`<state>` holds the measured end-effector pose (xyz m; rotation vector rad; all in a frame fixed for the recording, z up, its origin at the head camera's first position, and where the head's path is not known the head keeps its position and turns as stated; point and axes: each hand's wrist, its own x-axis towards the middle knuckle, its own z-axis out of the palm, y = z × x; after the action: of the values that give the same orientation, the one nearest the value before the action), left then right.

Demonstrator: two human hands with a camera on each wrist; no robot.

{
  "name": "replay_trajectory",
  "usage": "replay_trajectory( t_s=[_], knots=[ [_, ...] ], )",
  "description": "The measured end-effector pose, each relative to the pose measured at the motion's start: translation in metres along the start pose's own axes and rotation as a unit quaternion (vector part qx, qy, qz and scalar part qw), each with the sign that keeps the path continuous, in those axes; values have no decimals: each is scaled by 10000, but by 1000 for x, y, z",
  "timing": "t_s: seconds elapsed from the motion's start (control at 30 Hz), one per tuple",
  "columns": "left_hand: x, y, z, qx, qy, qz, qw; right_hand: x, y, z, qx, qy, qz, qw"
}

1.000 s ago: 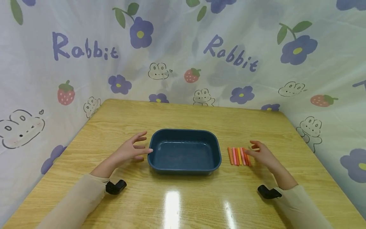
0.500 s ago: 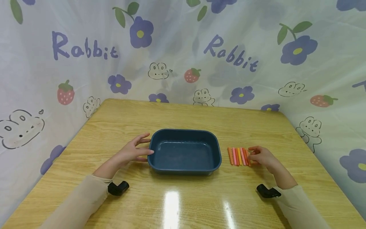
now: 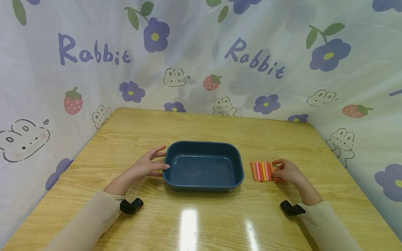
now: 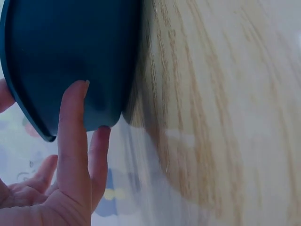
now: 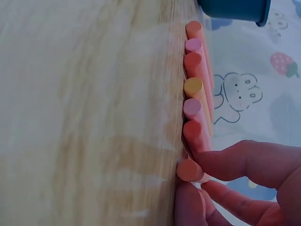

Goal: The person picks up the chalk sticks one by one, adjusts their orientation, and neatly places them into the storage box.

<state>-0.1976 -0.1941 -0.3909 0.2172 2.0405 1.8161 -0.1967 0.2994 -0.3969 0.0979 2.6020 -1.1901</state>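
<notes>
A dark blue rectangular basin stands mid-table. My left hand is at its left end, fingers mostly straight, one fingertip over the rim; in the left wrist view fingertips touch the outer wall. Right of the basin lies a row of coloured chalk sticks, among them a pink one and a yellow one. At the row's right end my right hand pinches an orange chalk stick. In the right wrist view it sits slightly apart from the red chalk stick beside it.
The wooden table carries the basin and the chalk. A white curtain printed with rabbits and flowers hangs behind and on both sides. Black wrist mounts sit at the cuffs of both sleeves.
My left hand has moved right to the basin's edge. The right hand has lowered beside the chalk row, and its fingers have come together on the orange chalk stick at the end.
</notes>
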Motion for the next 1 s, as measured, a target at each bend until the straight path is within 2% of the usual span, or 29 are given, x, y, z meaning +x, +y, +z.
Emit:
replay_trajectory(
  t_s=[0.23, 0.4, 0.6, 0.7, 1.0],
  knots=[
    [0, 0, 0, 12, -29, 65, 10000, 2, 0, -1, 181, -93, 128, 9997],
    [2, -1, 1, 30, -34, 67, 10000, 4, 6, -5, 936, -309, 43, 9951],
    [4, -2, 1, 27, -2, 69, 10000, 5, 9, -7, 1927, -585, 27, 9795],
    [4, -2, 1, 20, 27, 56, 10000, 6, 7, -7, 2428, -670, 12, 9678],
    [1, 2, 2, 35, 4, 70, 10000, 3, -6, -5, 3307, -682, 2, 9413]
  ],
)
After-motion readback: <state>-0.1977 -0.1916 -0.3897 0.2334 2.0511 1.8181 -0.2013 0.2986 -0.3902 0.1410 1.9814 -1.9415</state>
